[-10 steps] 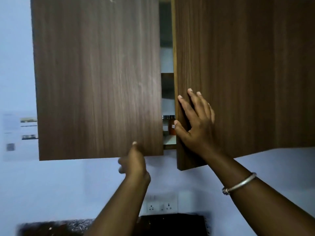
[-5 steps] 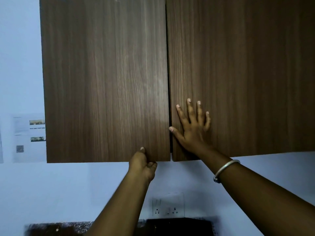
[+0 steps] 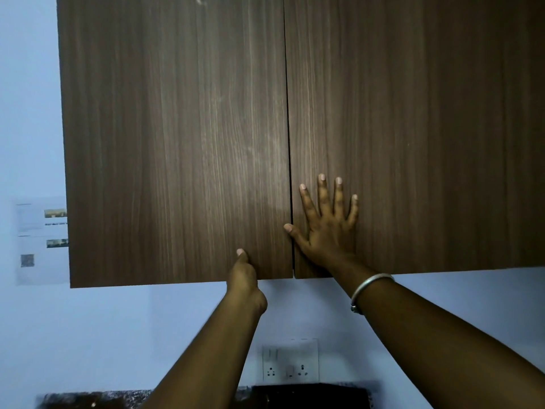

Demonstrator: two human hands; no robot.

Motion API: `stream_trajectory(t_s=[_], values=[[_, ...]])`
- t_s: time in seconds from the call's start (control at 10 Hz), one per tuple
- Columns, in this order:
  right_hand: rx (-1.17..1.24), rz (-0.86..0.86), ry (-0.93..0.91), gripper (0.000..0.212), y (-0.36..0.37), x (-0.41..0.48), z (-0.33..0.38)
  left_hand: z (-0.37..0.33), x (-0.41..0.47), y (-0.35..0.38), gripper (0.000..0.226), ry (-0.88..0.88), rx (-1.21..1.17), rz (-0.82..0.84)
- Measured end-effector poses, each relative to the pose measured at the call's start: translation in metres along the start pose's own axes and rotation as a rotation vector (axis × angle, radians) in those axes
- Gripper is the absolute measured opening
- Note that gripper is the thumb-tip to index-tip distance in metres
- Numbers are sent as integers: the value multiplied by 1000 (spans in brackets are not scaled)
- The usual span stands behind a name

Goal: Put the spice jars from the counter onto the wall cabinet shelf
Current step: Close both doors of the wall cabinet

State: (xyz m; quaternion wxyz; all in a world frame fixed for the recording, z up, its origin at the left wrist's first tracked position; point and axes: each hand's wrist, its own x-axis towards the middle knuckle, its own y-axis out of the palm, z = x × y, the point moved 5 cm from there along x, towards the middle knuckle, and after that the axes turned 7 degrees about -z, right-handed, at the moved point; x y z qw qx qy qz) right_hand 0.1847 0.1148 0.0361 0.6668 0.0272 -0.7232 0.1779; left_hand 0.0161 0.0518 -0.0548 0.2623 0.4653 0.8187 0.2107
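Pale blue kitchen wall (image 3: 103,326) fills the background, with the dark brown wood-grain wall cabinet mounted on it. White switch-and-socket plate (image 3: 290,363) sits low on the wall, and a strip of dark speckled stone counter (image 3: 97,401) shows at the bottom edge. Blurred white paper sheet (image 3: 35,240) is stuck to the wall left of the cabinet.

Change: 1 second ago the 2 doors stood ajar, with a gap showing shelves and at least 1 orange-brown jar with a shiny lid on the lower shelf. Now left cabinet door (image 3: 174,143) and right cabinet door (image 3: 413,128) meet flush, only a thin dark seam between them. Judgement: cabinet closed, so the placing step looks finished and this is the wrap-up.

Hands: left hand (image 3: 246,280) is curled at the bottom edge of the left door, thumb pressed on the door face, other fingers tucked underneath, holding nothing else. Right hand (image 3: 327,222) lies flat and spread on the right door face just beside the seam, thumb tip reaching across the seam, holding nothing. Silver metal bangle (image 3: 370,287) on the right wrist.

Containers: cabinet interior is fully hidden now, so contents cannot be checked. Spice jars are not visible anywhere; none seen on the visible bit of counter, most of which is out of view. Likely inside, behind the doors.
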Motion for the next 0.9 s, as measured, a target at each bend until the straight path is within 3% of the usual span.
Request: stream_trajectory(t_s=[0.2, 0.3, 0.4, 0.5, 0.6, 0.7, 0.8, 0.9], values=[[-3, -69, -4, 92, 8, 0, -1, 8, -7, 7, 69, -25, 78, -18], [-5, -90, -6, 91, 9, 0, -1, 9, -34, 17, 42, -62, 139, 96], [-4, -109, -12, 90, 9, 0, -1, 6, -60, 26, 29, -25, 270, 224], [-7, -81, -10, 87, 7, 1, -1, -20, -71, 37, 27, 543, 420, 265], [-14, -31, -2, 79, 1, 1, 0, -54, -79, 41, 38, 1713, 919, 11], [-1, -2, 14, 73, -15, 5, 4, -71, -30, 36, 70, 1910, 1426, -210], [29, -51, -10, 71, -41, 13, 12, -81, -9, 22, 75, 1967, 1470, -274], [24, -160, -103, 76, -61, 11, 25, -83, -20, 21, 74, 2004, 1359, -238]])
